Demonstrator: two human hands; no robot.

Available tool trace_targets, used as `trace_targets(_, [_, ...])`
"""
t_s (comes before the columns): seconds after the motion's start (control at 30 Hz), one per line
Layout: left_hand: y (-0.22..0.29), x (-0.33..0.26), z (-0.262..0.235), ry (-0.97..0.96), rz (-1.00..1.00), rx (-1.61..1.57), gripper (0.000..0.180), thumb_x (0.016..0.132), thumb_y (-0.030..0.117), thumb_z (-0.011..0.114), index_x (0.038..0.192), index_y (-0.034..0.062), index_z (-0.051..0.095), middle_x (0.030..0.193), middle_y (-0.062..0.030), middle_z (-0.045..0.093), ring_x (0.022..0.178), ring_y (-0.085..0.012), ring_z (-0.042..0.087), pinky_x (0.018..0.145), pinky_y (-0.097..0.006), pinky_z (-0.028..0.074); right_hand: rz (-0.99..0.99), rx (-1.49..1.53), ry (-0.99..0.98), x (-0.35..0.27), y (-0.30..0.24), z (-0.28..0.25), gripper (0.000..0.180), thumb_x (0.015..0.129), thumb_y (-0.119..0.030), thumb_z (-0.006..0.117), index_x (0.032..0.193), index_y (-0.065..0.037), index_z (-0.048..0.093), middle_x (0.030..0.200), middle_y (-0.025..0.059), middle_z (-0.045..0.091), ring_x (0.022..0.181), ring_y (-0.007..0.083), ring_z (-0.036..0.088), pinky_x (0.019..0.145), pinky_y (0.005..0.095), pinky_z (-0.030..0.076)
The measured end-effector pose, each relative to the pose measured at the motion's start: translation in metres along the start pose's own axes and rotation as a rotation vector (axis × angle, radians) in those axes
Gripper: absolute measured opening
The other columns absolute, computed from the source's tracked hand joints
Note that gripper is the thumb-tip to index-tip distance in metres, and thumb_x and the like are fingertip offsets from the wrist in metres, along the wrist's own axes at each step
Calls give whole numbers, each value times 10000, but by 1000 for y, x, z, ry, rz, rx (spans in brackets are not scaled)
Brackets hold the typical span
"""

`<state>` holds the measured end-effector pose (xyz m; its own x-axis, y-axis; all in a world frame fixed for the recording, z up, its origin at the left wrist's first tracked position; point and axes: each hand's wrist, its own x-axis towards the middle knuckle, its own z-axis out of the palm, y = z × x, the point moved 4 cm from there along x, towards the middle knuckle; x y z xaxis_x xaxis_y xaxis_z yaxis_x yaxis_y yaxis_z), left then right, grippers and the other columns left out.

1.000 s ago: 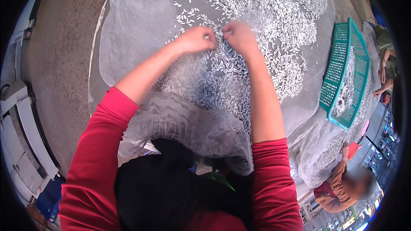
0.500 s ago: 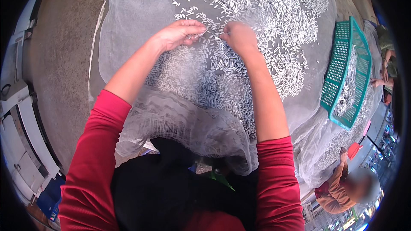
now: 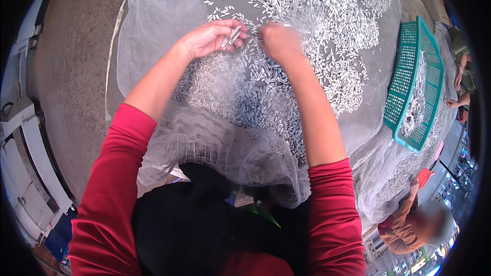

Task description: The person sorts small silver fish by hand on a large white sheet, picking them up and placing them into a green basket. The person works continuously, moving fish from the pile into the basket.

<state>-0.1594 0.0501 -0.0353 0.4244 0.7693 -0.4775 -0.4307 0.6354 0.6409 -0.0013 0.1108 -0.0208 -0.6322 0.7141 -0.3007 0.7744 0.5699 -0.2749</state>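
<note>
Small, slim silvery-white pieces (image 3: 353, 79) lie in a wide heap over grey mesh netting; I cannot tell exactly what they are. My left hand (image 3: 217, 38) is turned partly palm up, its fingers curled round a few of these silvery pieces (image 3: 231, 38). Close beside it, just to the right, my right hand (image 3: 281, 43) is closed above the heap with its back toward me. Its fingertips are bent down at the pieces, and whatever they pinch is hidden.
A green plastic basket (image 3: 404, 66) holding silvery material stands on the right. Bunched netting (image 3: 220, 148) hangs along the near edge. At the lower right a person in brown sleeves (image 3: 401, 235) works beside another heap; another person's hands (image 3: 455, 89) show at the far right.
My left hand has rolled more palm up, bringing the silvery pieces in its fingers into sight. My right hand has shifted slightly left and nearer to it.
</note>
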Motion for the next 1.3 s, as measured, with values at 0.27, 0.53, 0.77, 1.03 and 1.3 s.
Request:
trace_targets(0.27, [-6, 9, 3, 17, -92, 208, 258, 888, 163, 554, 1114, 38, 560, 1021, -46, 596, 838, -128, 572, 667, -235, 460, 128, 1281, 34, -18, 57, -12, 109, 828, -129, 599, 834, -39, 660, 896, 61, 643, 872, 185, 623, 736, 295, 479])
trace_targets(0.53, [-20, 29, 41, 530, 136, 1240, 154, 785, 229, 671, 872, 105, 699, 867, -120, 691, 846, -286, 659, 769, -387, 504, 130, 1020, 75, -20, 62, -11, 169, 800, -164, 640, 919, -50, 678, 905, 75, 660, 877, 174, 605, 756, 306, 466])
trace_targets(0.77, [-11, 30, 53, 612, 349, 1365, 154, 799, 207, 657, 916, 108, 671, 790, -118, 653, 748, -285, 632, 671, -406, 482, 135, -61, 2, 10, 31, -8, 198, 805, -220, 619, 903, -63, 691, 977, 149, 675, 911, 319, 647, 774, 395, 518])
trace_targets(1.03, [-4, 53, 46, 566, 431, 1456, 180, 798, 225, 664, 900, 76, 666, 873, -125, 664, 814, -305, 630, 711, -416, 484, -6, 22, 181, -6, 40, -8, 184, 798, -222, 649, 852, -48, 677, 898, 150, 672, 868, 312, 657, 742, 396, 517])
trace_targets(1.3, [-1, 37, 33, 140, 7, 268, 153, 906, 212, 607, 987, 82, 610, 880, 7, 587, 821, -107, 549, 675, -264, 435, 316, 1591, 198, -88, 107, -2, 84, 847, -121, 661, 863, -51, 616, 775, 20, 591, 718, 131, 546, 631, 276, 415])
